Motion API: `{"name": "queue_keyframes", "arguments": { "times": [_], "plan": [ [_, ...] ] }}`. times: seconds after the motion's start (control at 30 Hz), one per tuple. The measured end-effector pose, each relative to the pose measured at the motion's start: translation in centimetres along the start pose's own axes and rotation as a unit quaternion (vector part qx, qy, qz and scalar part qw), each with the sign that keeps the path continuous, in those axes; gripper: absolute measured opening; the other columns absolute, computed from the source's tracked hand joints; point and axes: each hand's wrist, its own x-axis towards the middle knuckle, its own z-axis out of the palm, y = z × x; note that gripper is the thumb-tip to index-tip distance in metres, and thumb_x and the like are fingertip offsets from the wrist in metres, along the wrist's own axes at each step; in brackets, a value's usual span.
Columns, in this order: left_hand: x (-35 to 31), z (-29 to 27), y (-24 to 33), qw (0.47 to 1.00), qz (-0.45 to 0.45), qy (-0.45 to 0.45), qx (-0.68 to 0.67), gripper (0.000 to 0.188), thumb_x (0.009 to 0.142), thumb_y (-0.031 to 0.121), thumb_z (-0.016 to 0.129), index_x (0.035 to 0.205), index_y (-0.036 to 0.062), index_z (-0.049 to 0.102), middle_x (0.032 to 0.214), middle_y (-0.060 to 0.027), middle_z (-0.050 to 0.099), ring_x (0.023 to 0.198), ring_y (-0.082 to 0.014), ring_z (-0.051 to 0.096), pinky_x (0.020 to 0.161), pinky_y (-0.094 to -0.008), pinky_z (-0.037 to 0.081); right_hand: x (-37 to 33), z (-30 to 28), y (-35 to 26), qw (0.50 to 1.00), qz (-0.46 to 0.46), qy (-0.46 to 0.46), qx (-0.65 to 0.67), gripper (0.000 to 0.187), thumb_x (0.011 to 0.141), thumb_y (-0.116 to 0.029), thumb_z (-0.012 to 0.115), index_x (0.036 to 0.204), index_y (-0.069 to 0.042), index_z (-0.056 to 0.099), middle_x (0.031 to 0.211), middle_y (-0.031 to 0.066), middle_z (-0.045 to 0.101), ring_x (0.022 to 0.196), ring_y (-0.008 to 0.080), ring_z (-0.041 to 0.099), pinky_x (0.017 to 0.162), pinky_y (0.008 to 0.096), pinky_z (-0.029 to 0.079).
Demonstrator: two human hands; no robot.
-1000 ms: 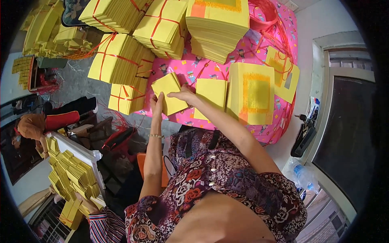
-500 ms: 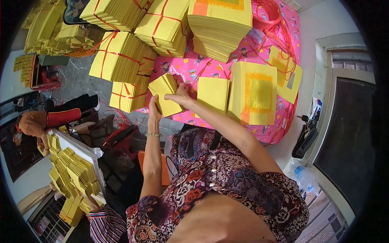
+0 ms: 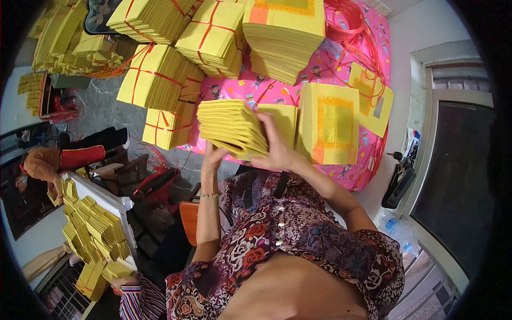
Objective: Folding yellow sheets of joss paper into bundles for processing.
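Between my two hands is a thick stack of folded yellow paper (image 3: 229,124), tilted so its layered edges face up toward me. My left hand (image 3: 215,154) grips it from below at its near left side; part of those fingers is hidden under the stack. My right hand (image 3: 277,145) is closed round its right side, the fingers along the edge. Just right of that hand a lower yellow paper stack (image 3: 284,118) lies on the pink patterned tablecloth (image 3: 258,156). Beside it stands a yellow paper pile with an orange-edged gold square (image 3: 337,121).
Bundles tied with red string (image 3: 152,74) stand at the back left, near a tall untied pile (image 3: 277,56). Red strings (image 3: 349,32) lie at the back right. At left, other people work by a white table (image 3: 125,213) with yellow paper. A dark-paned door (image 3: 456,165) is at right.
The stack in my hands has been lifted and tipped, so its layered edges show now instead of its flat face. My right hand has moved right and nearer, round its side.
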Motion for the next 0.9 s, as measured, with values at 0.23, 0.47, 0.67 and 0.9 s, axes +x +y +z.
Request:
{"name": "queue_keyframes", "arguments": {
  "times": [0.23, 0.47, 0.67, 0.9],
  "plan": [
    [2.9, 9.7, -1.8, 0.919, 0.079, -0.209, 0.324, 0.09, 0.063, 0.017, 0.082, 0.133, -0.0034, 0.03, 0.118, -0.0126, 0.057, 0.106, -0.0226, 0.057, 0.094, -0.0347, 0.044, -4.8, -10.3, -1.8, 0.993, -0.01, 0.035, -0.114, 0.103, 0.057, -0.031, 0.085, 0.137, -0.004, 0.027, 0.122, 0.0173, 0.043, 0.116, 0.033, 0.044, 0.098, 0.0431, 0.037],
    [5.4, 16.6, -5.6, 0.895, 0.093, -0.265, 0.347, 0.11, 0.062, 0.02, 0.085, 0.134, -0.0038, 0.005, 0.116, -0.015, 0.055, 0.11, -0.0255, 0.054, 0.097, -0.0377, 0.042, -8.9, -16.4, 1.2, 0.944, -0.064, 0.071, -0.315, 0.1, 0.061, -0.028, 0.083, 0.139, -0.005, 0.024, 0.13, 0.0189, 0.039, 0.122, 0.0369, 0.039, 0.102, 0.045, 0.035],
    [6.3, 17.2, -6.3, 0.898, 0.041, -0.279, 0.337, 0.113, 0.06, 0.015, 0.087, 0.134, 0.0006, 0.003, 0.122, -0.0154, 0.05, 0.112, -0.0255, 0.052, 0.099, -0.0364, 0.041, -9.8, -16.4, 1.9, 0.941, -0.011, 0.103, -0.324, 0.096, 0.058, -0.03, 0.083, 0.133, -0.004, 0.029, 0.129, 0.0189, 0.038, 0.118, 0.0366, 0.04, 0.099, 0.0436, 0.037],
    [7.4, 15.2, -7.6, 0.866, 0.062, -0.29, 0.403, 0.101, 0.062, 0.019, 0.086, 0.132, 0.0006, 0.016, 0.123, -0.0146, 0.048, 0.114, -0.0252, 0.05, 0.099, -0.0367, 0.04, -9.2, -16.7, 1.8, 0.957, 0.042, 0.045, -0.282, 0.1, 0.051, -0.039, 0.087, 0.127, -0.001, 0.034, 0.123, 0.0171, 0.039, 0.115, 0.0319, 0.041, 0.097, 0.039, 0.038]
  ]
}}
